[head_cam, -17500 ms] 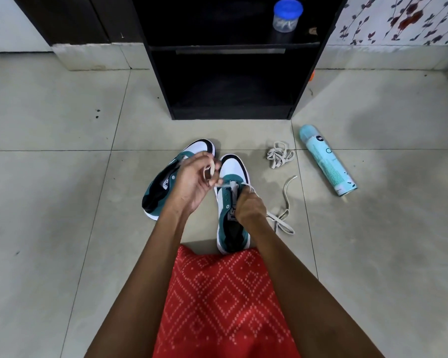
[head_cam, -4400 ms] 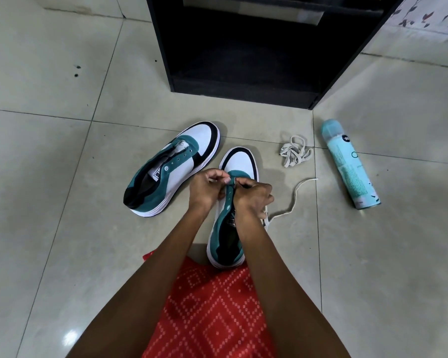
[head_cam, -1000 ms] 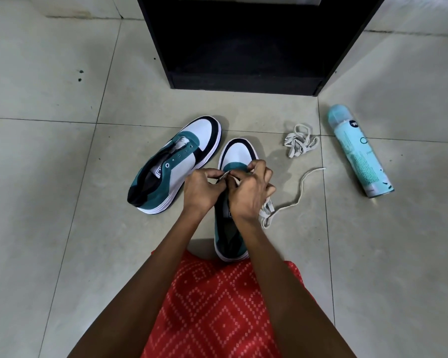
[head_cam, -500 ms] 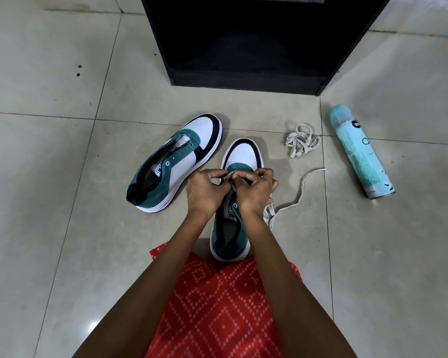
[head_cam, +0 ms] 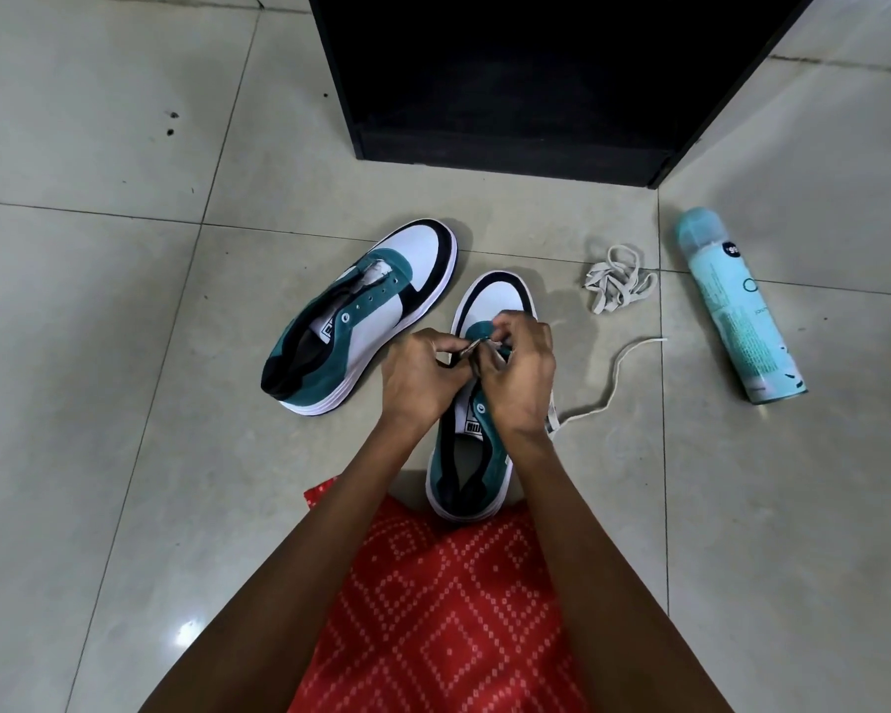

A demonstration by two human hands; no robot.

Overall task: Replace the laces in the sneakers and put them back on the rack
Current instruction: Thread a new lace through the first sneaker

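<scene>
Centre of frame: my left hand (head_cam: 423, 375) and right hand (head_cam: 520, 373) both pinch the lace (head_cam: 613, 373) at the front eyelets of the near sneaker (head_cam: 495, 301). Its tail trails right. The other sneaker (head_cam: 376, 311) lies up-left, the rack (head_cam: 510, 95) at top. Best practice, I judge: keep the lace flat, feed the tip squarely, and even both ends.

On the tiled floor (head_cam: 124, 403), a laceless teal-and-white sneaker (head_cam: 371, 311) lies left of a second teal-and-white sneaker (head_cam: 495, 301), both before the black rack (head_cam: 510, 95). Right of them lie a bundled off-white lace (head_cam: 619, 283), then a pale-blue spray can (head_cam: 736, 311); a loose off-white lace (head_cam: 612, 388) trails right of the second.
</scene>
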